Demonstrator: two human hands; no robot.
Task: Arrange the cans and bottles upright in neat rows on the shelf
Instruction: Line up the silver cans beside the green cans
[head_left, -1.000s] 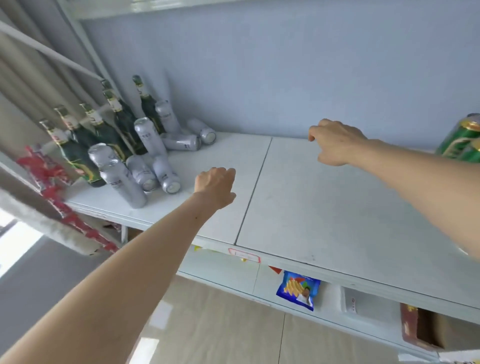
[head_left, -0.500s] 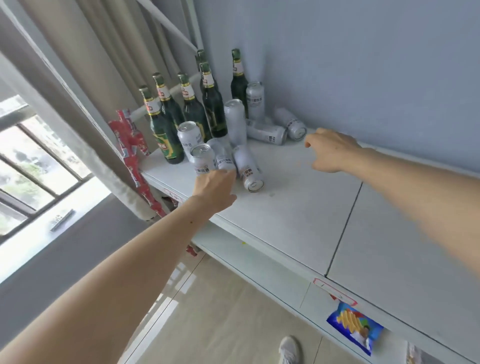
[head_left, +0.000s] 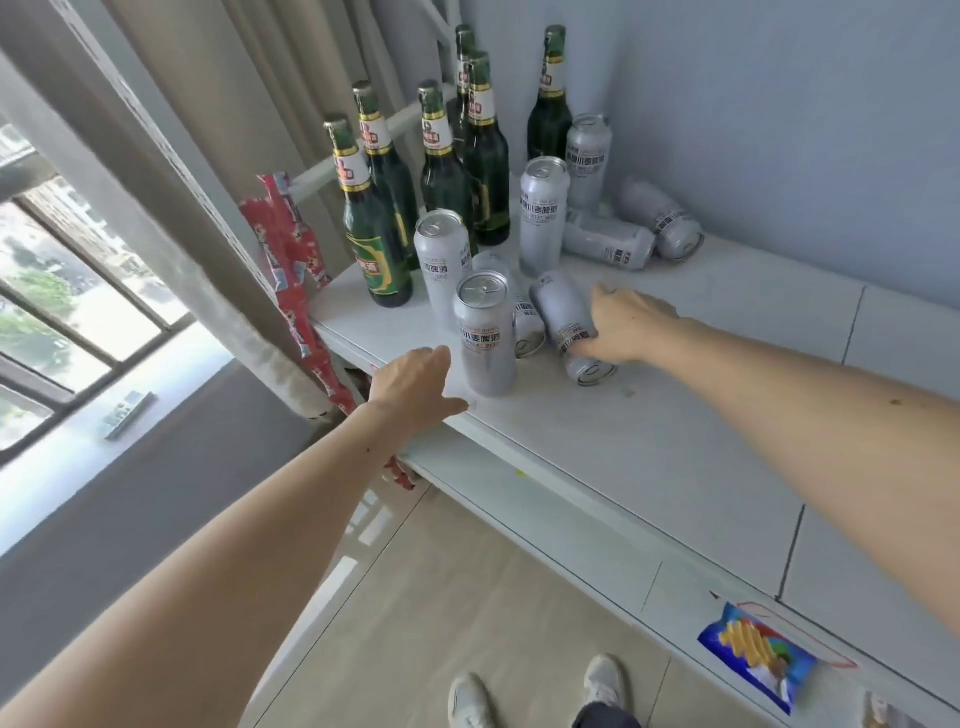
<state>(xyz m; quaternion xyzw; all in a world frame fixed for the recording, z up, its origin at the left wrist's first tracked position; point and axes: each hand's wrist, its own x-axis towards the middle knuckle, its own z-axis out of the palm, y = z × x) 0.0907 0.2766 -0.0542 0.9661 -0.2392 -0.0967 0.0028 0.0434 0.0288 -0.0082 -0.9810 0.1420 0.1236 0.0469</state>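
Lying on its side at the shelf (head_left: 649, 457) front, a fallen can (head_left: 563, 317) is gripped by the right hand (head_left: 626, 325), likely to be stood up. The left hand (head_left: 413, 387) is held open beside an upright can (head_left: 485, 332). Bottles (head_left: 371, 223) stand behind.

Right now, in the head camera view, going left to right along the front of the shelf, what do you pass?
Red wrapper → left hand → upright silver can → lying can gripped by the right hand → blue snack bag hanging below the shelf edge.
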